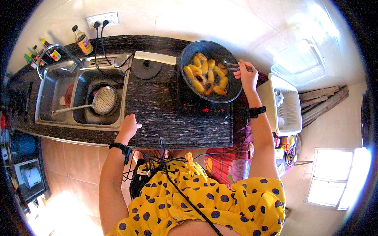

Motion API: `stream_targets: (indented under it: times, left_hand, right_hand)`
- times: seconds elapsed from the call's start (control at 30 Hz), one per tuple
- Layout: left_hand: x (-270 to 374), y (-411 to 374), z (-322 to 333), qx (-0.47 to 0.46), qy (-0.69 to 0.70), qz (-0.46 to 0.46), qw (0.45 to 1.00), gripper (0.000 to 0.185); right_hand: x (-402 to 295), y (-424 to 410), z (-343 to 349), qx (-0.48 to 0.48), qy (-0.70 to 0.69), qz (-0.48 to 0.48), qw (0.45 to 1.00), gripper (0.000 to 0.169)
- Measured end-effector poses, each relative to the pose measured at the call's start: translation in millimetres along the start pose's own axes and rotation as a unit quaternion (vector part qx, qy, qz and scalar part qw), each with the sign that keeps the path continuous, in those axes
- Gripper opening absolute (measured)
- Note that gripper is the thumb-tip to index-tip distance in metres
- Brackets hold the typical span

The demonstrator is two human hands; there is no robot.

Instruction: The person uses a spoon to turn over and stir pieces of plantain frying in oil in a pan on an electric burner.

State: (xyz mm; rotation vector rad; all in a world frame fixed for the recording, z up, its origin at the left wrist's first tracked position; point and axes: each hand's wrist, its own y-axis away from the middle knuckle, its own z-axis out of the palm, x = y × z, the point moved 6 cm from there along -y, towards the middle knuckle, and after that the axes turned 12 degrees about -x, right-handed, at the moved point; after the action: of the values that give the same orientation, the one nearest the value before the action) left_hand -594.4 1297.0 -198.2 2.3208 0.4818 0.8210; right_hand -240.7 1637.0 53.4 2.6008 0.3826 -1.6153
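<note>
My right hand (247, 73) holds a pair of chopsticks (231, 66), their tips inside a dark frying pan (189, 53) at the pan's right side. Browned, elongated pieces of food (211, 75) lie in the pan, some darker than others. Under the pan is a black induction cooker (203, 109) with red lit digits. Near the counter's front edge, right of the sink, my left hand (129, 126) rests with fingers curled and nothing visible in it. A perforated metal skimmer (104, 101) lies across a bowl in the sink's right basin.
Left stands a double steel sink (76, 88) with a curved faucet (59, 47). A round dark lid (146, 69) lies left of the pan. Sauce bottles (83, 41) line the back. A white dish rack (286, 106) is at right. Black cables (162, 159) hang before my body.
</note>
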Motion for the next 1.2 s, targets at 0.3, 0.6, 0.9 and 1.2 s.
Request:
stream_targets:
  times: [0.3, 0.6, 0.9, 1.2]
  left_hand:
    - [-6, -7, 5, 0.012, 0.000, 0.013, 1.000, 0.038]
    - [-2, 1, 0, 0.014, 0.000, 0.009, 1.000, 0.040]
    - [3, 3, -4, -0.008, -0.010, 0.000, 1.000, 0.041]
    - [6, 6, -7, -0.005, -0.012, 0.000, 1.000, 0.041]
  right_hand:
    - [29, -16, 10, 0.035, -0.120, -0.028, 0.992, 0.028]
    - [5, -8, -10, 0.044, 0.066, -0.016, 0.997, 0.027]
    - [46, 2, -12, 0.080, -0.020, -0.021, 0.996, 0.027]
    - [25, 4, -3, 0.058, -0.205, -0.066, 0.975, 0.026]
